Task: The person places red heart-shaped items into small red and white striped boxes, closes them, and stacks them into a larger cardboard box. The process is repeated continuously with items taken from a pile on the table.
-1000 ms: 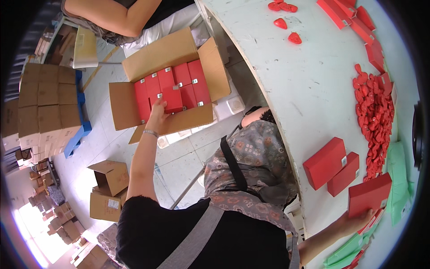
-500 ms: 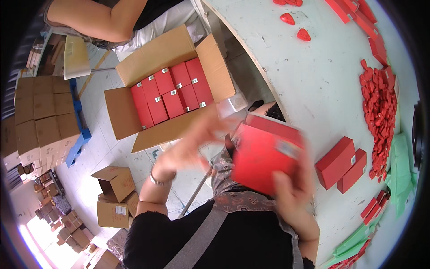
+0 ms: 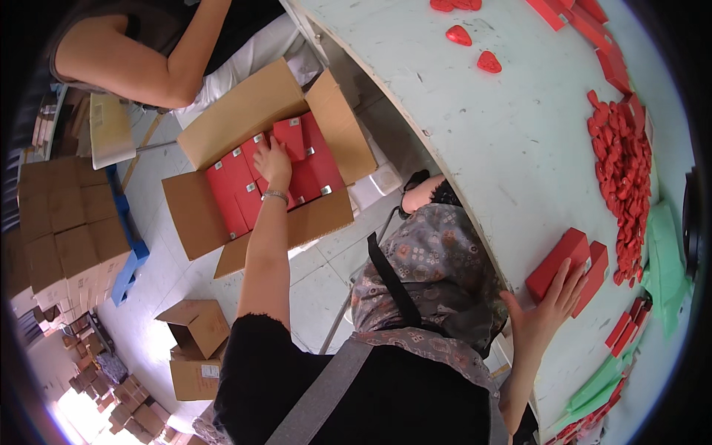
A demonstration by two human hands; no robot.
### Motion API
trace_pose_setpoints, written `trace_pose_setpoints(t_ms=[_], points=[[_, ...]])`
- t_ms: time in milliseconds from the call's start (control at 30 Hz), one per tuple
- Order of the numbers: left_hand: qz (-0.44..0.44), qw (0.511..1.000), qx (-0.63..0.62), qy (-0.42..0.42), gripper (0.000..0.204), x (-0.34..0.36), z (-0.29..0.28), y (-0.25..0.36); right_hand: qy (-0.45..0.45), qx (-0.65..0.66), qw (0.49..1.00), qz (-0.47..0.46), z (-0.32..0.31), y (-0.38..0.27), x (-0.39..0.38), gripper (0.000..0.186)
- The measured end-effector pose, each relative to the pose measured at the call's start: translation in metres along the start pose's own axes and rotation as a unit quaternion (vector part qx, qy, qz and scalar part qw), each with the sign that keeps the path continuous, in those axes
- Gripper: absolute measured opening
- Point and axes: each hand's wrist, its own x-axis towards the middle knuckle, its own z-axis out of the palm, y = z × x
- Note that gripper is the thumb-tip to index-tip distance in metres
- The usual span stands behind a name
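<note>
My left hand (image 3: 273, 163) reaches into an open cardboard carton (image 3: 185, 211) packed with red boxes (image 3: 225, 185). Its fingers are bent against a red box (image 3: 290, 138) that sits a little higher than its neighbours; the grip is partly hidden behind the hand. On the table to the right, my right hand (image 3: 547, 305) has its fingers stretched and spread. Those fingertips lie over the near side of a red box (image 3: 558, 259), one of two side by side there.
Red heart-shaped pieces (image 3: 619, 178) are heaped along the table's (image 3: 460, 133) right side, near green plastic sheeting (image 3: 662, 256). Another person's arm (image 3: 141, 67) is beyond the carton. Stacked cartons (image 3: 70, 230) and an open carton (image 3: 194, 326) stand on the floor at left.
The red box between my hands has gone from in front of me. My left hand has moved up and left into the carton, where one box now stands higher. My right hand has moved to the table.
</note>
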Motion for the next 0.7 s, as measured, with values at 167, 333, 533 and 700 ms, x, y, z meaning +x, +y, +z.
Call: trace_pose_setpoints(t_ms=[167,333,533,700], points=[[0.124,0.960,0.041,0.249,0.050,-0.011,-0.016,0.009,0.053,-0.011,0.997,-0.060,0.010,-0.007,-0.004,0.101],[0.291,0.828,-0.451,-0.162,0.052,-0.173,-0.171,0.085,0.128,0.125,0.947,-0.266,0.020,-0.034,-0.003,0.051],[0.100,0.651,-0.663,-0.357,0.048,-0.197,-0.195,0.089,0.044,0.274,0.855,-0.439,0.042,-0.143,0.043,0.047],[0.060,0.755,-0.588,-0.284,0.043,-0.066,-0.077,-0.016,0.069,0.285,0.890,-0.349,0.019,-0.095,0.030,0.037]])
